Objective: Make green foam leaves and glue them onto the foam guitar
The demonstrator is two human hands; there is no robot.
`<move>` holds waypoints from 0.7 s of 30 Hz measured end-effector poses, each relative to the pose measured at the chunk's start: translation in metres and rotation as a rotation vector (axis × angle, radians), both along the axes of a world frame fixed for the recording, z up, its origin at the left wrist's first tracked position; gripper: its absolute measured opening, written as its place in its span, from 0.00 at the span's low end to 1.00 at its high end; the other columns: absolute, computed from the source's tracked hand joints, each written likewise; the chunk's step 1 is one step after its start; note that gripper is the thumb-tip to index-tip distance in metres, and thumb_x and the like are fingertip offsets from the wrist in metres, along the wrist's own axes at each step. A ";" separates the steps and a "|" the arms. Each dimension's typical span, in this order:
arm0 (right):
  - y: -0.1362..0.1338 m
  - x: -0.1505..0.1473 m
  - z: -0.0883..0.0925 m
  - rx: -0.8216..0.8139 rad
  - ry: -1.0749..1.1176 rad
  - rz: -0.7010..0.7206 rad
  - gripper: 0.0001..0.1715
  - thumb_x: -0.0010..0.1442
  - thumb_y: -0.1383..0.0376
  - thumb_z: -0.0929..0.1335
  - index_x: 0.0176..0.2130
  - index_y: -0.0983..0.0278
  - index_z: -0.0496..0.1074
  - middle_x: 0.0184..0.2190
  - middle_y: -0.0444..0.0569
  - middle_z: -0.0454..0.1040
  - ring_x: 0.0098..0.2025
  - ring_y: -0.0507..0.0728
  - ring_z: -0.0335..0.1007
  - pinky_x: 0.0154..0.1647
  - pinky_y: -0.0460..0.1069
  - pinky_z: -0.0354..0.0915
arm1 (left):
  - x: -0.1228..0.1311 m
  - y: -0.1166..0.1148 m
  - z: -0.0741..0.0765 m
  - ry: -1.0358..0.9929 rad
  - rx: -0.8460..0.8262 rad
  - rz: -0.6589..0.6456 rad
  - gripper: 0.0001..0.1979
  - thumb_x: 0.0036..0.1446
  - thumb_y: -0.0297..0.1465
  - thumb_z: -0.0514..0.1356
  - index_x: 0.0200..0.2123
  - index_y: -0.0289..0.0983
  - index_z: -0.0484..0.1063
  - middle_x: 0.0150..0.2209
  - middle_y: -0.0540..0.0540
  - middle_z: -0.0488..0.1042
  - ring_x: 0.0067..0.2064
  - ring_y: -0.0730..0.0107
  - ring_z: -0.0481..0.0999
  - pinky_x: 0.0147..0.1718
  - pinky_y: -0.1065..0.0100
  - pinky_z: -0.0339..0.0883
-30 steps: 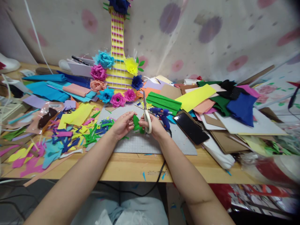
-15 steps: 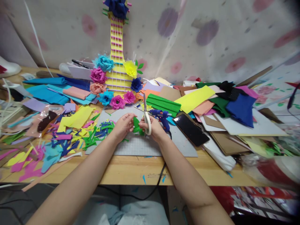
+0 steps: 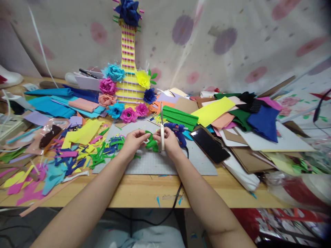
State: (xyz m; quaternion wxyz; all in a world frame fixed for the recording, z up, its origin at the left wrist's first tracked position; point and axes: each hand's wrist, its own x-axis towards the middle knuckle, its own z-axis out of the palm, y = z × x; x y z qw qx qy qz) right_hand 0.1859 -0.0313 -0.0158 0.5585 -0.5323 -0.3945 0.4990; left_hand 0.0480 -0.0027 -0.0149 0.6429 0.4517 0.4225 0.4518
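Observation:
Over the grey cutting mat [image 3: 155, 168], my left hand [image 3: 134, 143] pinches a green paper leaf [image 3: 149, 137] between thumb and fingertips. My right hand [image 3: 169, 141] holds scissors with white handles [image 3: 162, 137], their blades pointing up and away from me. The right fingertips also touch the edge of the green paper. More green leaf pieces [image 3: 152, 146] show between and just below the hands. Just beyond my right hand lies a blue glue gun [image 3: 178, 131], partly hidden by it. Green and blue paper scraps [image 3: 113, 146] lie left of my left hand.
A yellow paper guitar [image 3: 128, 69] with crepe flowers leans at the back. A phone [image 3: 210, 145] rests on the mat's right edge. Folded crepe paper [image 3: 214, 110] and cardboard pile up on the right. Colourful scraps [image 3: 55, 172] cover the left. A black cable [image 3: 170, 210] hangs over the table edge.
The scissors have turned so their handles appear edge-on. The green leaf has shifted and tilted between my fingertips, and both hands have come slightly closer together.

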 end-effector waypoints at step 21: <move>0.000 0.004 -0.006 0.011 -0.124 0.071 0.23 0.34 0.61 0.74 0.29 0.63 0.62 0.24 0.39 0.68 0.25 0.48 0.64 0.24 0.44 0.61 | -0.001 -0.003 0.010 0.041 0.080 -0.035 0.12 0.37 0.35 0.67 0.23 0.34 0.70 0.15 0.54 0.64 0.14 0.80 0.60 0.12 0.76 0.59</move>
